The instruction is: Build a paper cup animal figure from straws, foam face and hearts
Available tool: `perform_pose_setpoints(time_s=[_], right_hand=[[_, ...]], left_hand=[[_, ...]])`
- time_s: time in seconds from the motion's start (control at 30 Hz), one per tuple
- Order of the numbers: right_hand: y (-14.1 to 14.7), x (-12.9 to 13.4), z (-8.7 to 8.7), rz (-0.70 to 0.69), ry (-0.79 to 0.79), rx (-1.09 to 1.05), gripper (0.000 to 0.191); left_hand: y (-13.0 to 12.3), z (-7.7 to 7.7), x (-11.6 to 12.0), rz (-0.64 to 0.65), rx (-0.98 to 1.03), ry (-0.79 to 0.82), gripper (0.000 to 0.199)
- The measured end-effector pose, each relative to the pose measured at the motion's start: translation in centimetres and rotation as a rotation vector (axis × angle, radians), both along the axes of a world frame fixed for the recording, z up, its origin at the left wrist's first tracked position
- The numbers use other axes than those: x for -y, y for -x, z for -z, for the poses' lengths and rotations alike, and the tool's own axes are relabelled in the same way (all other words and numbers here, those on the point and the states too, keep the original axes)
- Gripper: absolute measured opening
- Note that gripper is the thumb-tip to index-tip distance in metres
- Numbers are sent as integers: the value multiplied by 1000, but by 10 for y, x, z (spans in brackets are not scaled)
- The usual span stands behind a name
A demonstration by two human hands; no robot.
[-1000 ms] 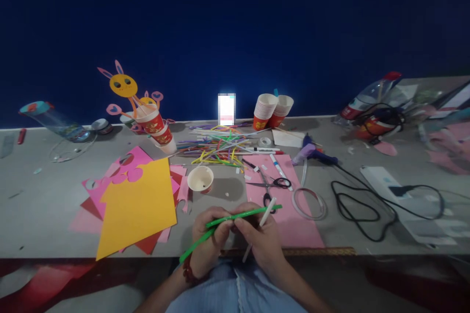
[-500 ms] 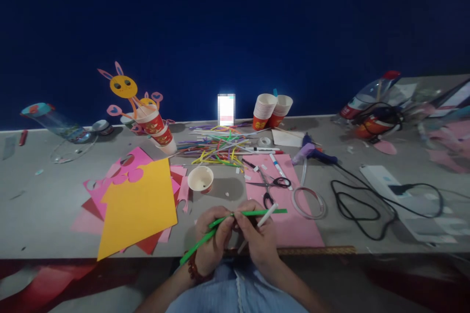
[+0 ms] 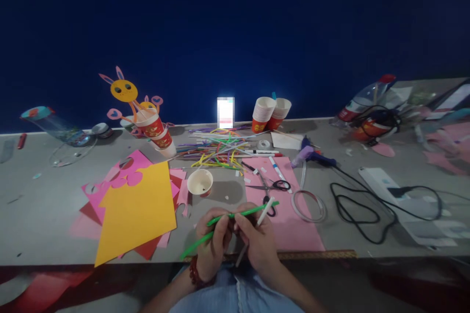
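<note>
Above the table's front edge, my two hands meet fingertip to fingertip. Between thumb and fingers, my left hand (image 3: pixel 215 242) pinches a bent green pipe cleaner (image 3: pixel 198 244), one length of which slants down to the left. My right hand (image 3: pixel 259 239) pinches the same green piece, whose other end sticks out to the right. A white stick (image 3: pixel 265 212) also runs through my right hand, poking out above and below the fingers. The join between my fingertips is partly hidden. Just beyond my right hand, black-handled scissors (image 3: pixel 271 187) lie partly open on pink paper (image 3: pixel 293 230).
A white paper cup (image 3: pixel 200 183) stands beyond my left hand. Yellow paper (image 3: pixel 139 215) tops other sheets at left. Behind lie many coloured pipe cleaners (image 3: pixel 216 149). Decorated cups (image 3: pixel 154 127), stacked cups (image 3: pixel 263 112), a glue gun (image 3: pixel 316 156), tape ring (image 3: pixel 308 205) and power strip (image 3: pixel 389 205) surround these.
The right end of the green pipe cleaner now tilts upward and shows less length past my right hand. Both hands keep their pinch. The view has shifted slightly.
</note>
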State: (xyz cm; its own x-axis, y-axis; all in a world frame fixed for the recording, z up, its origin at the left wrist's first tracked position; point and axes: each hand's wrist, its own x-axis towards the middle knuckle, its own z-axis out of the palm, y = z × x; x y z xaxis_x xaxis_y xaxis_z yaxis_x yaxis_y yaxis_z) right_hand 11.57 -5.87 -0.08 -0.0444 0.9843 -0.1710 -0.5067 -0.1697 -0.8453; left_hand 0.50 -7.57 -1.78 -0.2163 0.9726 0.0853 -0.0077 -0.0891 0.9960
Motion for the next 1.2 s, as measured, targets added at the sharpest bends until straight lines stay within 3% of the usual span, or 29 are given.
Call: perform_pose_setpoints(time_s=[0.3, 0.5, 0.6, 0.7, 0.87, 1.0, 1.2], right_hand=[[2, -1, -4, 80, 91, -52, 35], [1, -4, 1, 91, 97, 20, 34], [-8, -9, 0, 160, 102, 56, 32], [-27, -15, -5, 188, 11, 104, 24], [-50, -12, -15, -85, -169, 326, 14], [-37, -1, -12, -353, -239, 568, 17], [-20, 2, -2, -407, -258, 800, 14]], left_hand=[[1, 8, 3, 105, 148, -41, 16], [1, 2, 0, 168, 315, 57, 32], [2, -9, -8, 233, 514, 95, 41], [2, -19, -18, 279, 727, 140, 50], [2, -25, -27, 246, 829, 189, 53], [0, -26, -26, 214, 739, 197, 60], [1, -30, -22, 252, 658, 186, 69]])
